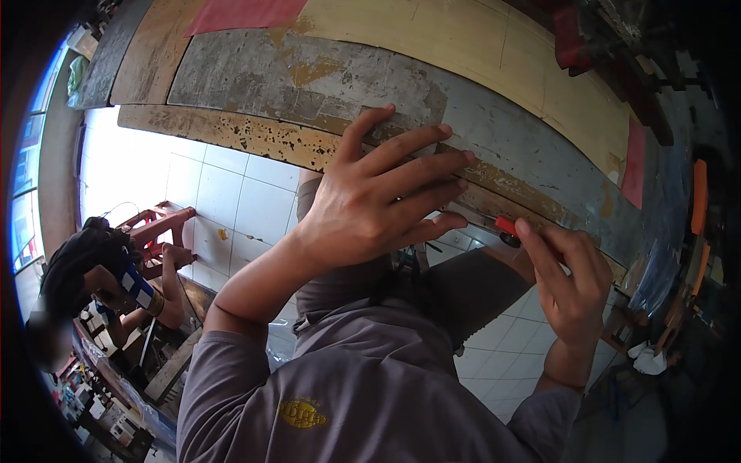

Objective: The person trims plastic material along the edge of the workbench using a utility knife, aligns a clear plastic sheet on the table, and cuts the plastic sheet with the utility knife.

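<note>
My left hand (pixel 378 189) rests over the near edge of the worn wooden bench (pixel 255 81), palm down with its fingers spread. Whatever lies beneath its palm is hidden. To the right, my right hand (pixel 567 282) is closed around a small tool with a red-and-black handle (pixel 506 226), just off the bench edge. The handle points toward my left hand. The tool's exact kind cannot be made out, since my fingers cover part of it.
Yellowish sheeting (pixel 463 42) and a red strip (pixel 243 15) lie along the far side of the bench. Dark machinery (pixel 617 46) stands at the upper right. At left, another person (pixel 116 278) sits bent near a reddish stool (pixel 166 228). White tiles (pixel 247 201) cover the floor.
</note>
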### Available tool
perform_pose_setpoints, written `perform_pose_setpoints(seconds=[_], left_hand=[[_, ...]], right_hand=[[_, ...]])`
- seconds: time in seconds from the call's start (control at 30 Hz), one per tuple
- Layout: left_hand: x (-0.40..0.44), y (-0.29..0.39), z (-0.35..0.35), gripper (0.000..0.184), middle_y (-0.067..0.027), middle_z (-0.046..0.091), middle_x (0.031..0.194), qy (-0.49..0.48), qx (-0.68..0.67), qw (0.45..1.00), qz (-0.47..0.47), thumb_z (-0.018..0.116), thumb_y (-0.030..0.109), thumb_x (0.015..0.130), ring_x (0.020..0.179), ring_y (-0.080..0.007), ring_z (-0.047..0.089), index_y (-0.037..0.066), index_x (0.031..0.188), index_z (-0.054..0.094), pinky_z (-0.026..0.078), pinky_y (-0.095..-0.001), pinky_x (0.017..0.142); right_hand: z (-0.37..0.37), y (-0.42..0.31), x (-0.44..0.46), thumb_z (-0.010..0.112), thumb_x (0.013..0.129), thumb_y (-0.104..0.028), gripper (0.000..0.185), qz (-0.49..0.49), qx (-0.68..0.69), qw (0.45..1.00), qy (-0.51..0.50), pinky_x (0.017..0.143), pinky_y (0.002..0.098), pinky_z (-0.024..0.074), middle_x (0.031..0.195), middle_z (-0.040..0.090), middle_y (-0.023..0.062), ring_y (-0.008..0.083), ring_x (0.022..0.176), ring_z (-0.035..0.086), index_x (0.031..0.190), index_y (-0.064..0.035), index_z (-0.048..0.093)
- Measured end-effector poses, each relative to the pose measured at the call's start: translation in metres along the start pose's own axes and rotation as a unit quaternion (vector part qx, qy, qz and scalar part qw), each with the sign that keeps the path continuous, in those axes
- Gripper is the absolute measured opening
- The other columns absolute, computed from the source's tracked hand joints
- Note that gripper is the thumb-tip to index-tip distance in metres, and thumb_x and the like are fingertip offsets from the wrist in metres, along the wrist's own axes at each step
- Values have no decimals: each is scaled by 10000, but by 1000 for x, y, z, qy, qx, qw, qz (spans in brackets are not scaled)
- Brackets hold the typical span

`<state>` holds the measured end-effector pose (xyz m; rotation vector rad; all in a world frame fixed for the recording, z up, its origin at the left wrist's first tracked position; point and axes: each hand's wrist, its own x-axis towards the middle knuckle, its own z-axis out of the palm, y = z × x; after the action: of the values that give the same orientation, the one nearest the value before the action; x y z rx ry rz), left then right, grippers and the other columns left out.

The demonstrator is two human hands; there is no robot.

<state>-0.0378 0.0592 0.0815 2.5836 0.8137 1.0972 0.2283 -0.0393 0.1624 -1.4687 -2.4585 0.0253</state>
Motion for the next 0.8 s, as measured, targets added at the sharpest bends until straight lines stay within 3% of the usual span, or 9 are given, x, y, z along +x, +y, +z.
perform_pose_setpoints(seconds=[0.23, 0.53, 0.8], left_hand=[[0, 0, -1, 312, 43, 771, 1256, -4, 5, 1000, 3, 894, 428, 787, 1291, -233, 674, 195, 971, 797, 412, -530, 1126], [0, -1, -1, 323, 47, 768, 1262, -8, 10, 1000, 6, 891, 442, 784, 1284, -233, 678, 213, 991, 795, 420, -522, 1115], [0, -2, 0, 337, 43, 771, 1257, -10, 25, 1000, 16, 896, 441, 776, 1277, -236, 681, 219, 1008, 794, 429, -521, 1108]], right_hand=[[-5, 0, 1, 744, 821, -21, 505, 3, -3, 1000, -20, 590, 330, 538, 935, 637, 40, 171, 726, 623, 1311, -141, 778], [-17, -5, 6, 681, 893, -44, 529, 19, -6, 995, -93, 701, 377, 596, 985, 634, 56, 213, 824, 705, 1402, -181, 721], [-15, -3, 2, 692, 896, -52, 531, 4, 2, 997, -81, 707, 378, 600, 990, 627, 60, 212, 833, 701, 1411, -180, 714]])
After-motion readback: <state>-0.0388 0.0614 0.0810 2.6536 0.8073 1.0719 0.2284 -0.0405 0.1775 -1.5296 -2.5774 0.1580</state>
